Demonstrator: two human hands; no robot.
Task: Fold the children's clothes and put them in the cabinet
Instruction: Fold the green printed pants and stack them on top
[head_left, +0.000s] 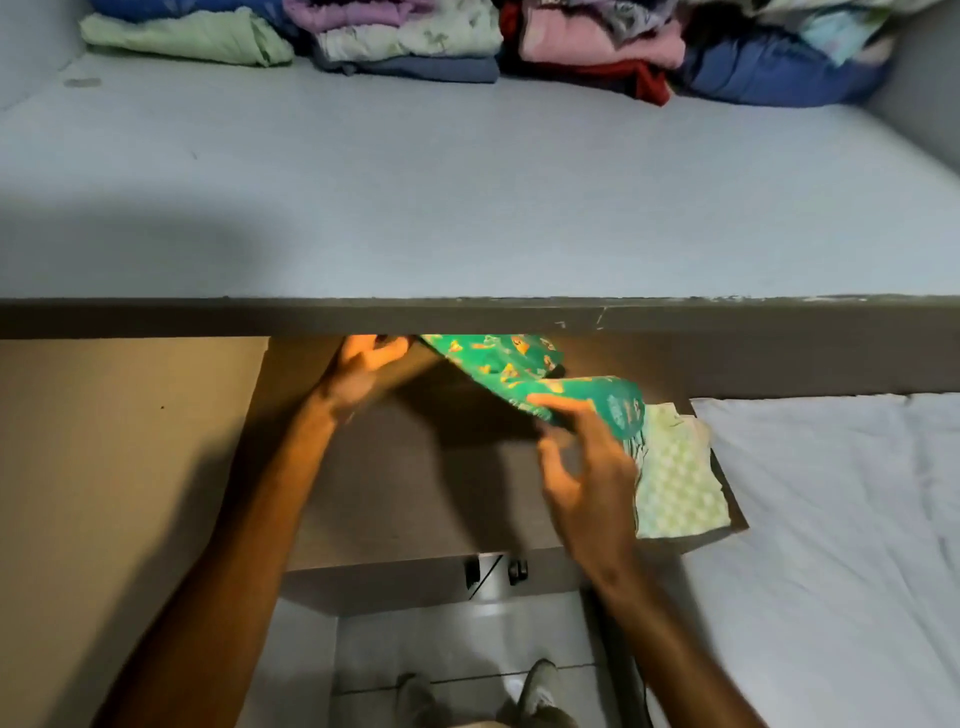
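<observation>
A green children's garment with orange prints (524, 371) hangs between my two hands just below the front edge of the cabinet shelf (467, 314). My left hand (363, 364) grips its far left corner near the shelf edge. My right hand (582, 457) pinches its right end between thumb and fingers. Under the right end lies a folded pale green patterned garment (680, 483) on a lower brown surface (415, 493). Several folded clothes (405, 41) are stacked at the back of the grey shelf.
The grey shelf top (415, 197) stretches wide in front of the stacks. A bed with a white sheet (831, 519) lies to the right. A tan panel (104, 467) stands at the left. My feet (483, 691) stand on a tiled floor below.
</observation>
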